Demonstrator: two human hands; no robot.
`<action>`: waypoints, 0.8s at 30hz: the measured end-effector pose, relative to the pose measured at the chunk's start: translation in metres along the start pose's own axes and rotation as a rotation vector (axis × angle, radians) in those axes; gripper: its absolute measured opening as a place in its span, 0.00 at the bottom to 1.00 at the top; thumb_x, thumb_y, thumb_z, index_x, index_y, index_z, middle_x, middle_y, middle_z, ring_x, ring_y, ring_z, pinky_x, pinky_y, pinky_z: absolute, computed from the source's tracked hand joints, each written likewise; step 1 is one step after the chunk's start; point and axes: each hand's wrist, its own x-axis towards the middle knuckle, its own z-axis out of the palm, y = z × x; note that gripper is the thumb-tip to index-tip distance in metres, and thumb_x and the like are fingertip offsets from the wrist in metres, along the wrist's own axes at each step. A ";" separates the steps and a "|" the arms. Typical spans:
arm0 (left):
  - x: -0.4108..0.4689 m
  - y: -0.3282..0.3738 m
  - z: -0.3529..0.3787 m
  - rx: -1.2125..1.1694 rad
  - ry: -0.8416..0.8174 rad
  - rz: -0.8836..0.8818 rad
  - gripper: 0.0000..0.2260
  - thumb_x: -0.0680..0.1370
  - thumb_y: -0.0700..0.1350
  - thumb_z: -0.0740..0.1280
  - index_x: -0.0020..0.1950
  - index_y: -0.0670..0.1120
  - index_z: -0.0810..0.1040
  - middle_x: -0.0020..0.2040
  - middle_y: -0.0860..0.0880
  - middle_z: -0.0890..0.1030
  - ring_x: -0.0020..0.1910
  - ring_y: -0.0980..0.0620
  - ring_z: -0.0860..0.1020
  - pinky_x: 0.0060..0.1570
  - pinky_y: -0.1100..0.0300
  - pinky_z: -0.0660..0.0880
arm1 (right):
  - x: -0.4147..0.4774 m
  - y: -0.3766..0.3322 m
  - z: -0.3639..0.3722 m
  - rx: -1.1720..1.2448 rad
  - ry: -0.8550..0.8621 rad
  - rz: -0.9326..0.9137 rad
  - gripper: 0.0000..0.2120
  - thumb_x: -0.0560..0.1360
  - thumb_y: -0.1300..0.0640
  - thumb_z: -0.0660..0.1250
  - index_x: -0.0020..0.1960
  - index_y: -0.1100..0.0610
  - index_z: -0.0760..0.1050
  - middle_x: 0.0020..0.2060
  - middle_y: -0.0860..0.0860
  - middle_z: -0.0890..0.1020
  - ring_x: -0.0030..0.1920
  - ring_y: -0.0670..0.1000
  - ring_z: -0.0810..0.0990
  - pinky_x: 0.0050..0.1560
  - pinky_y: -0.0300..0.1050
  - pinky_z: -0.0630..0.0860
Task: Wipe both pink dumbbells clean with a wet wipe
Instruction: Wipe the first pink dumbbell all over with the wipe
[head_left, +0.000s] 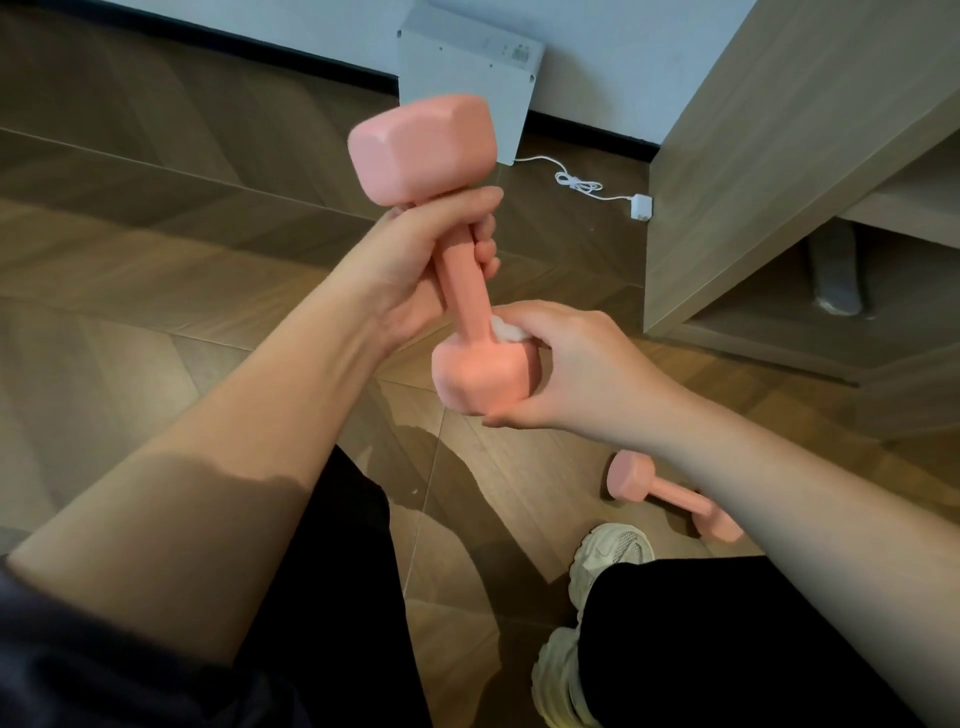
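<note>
A matte pink dumbbell (461, 280) with blocky faceted ends hung tilted, the left hand (415, 265) gripping its slim handle below the far end. The right hand (576, 374) cupped the near end, pinching a crumpled white wet wipe (503, 328) against it. A second pink dumbbell (670, 496) lay on the wood floor (156, 322).

The held pink dumbbell (457, 249) has a smooth, matt coating, like the second dumbbell (675, 496) on the floor. The floor (156, 260) is wood-grain planks with a slight sheen. The wet wipe (506, 328) looks soft, crumpled white cloth. The cabinet (753, 182) is matt wood-look board.
</note>
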 end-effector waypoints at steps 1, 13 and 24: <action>0.000 0.001 -0.003 -0.002 -0.047 -0.016 0.09 0.74 0.40 0.69 0.34 0.45 0.77 0.34 0.48 0.77 0.33 0.52 0.77 0.36 0.59 0.77 | -0.002 0.000 -0.001 0.038 -0.012 -0.012 0.34 0.60 0.44 0.80 0.63 0.51 0.77 0.55 0.44 0.81 0.56 0.43 0.78 0.57 0.45 0.74; -0.001 -0.005 0.006 0.011 0.106 0.036 0.18 0.78 0.42 0.65 0.29 0.48 0.65 0.21 0.53 0.62 0.20 0.55 0.60 0.24 0.62 0.61 | -0.003 0.004 -0.005 0.059 0.037 -0.076 0.28 0.60 0.54 0.82 0.59 0.52 0.81 0.55 0.43 0.83 0.56 0.41 0.79 0.58 0.35 0.72; -0.002 -0.009 0.011 0.023 0.325 0.133 0.15 0.77 0.40 0.69 0.33 0.45 0.68 0.23 0.50 0.67 0.21 0.53 0.64 0.25 0.62 0.65 | -0.002 -0.002 0.005 -0.132 0.152 -0.133 0.19 0.65 0.52 0.79 0.54 0.53 0.81 0.51 0.45 0.83 0.52 0.49 0.81 0.52 0.53 0.77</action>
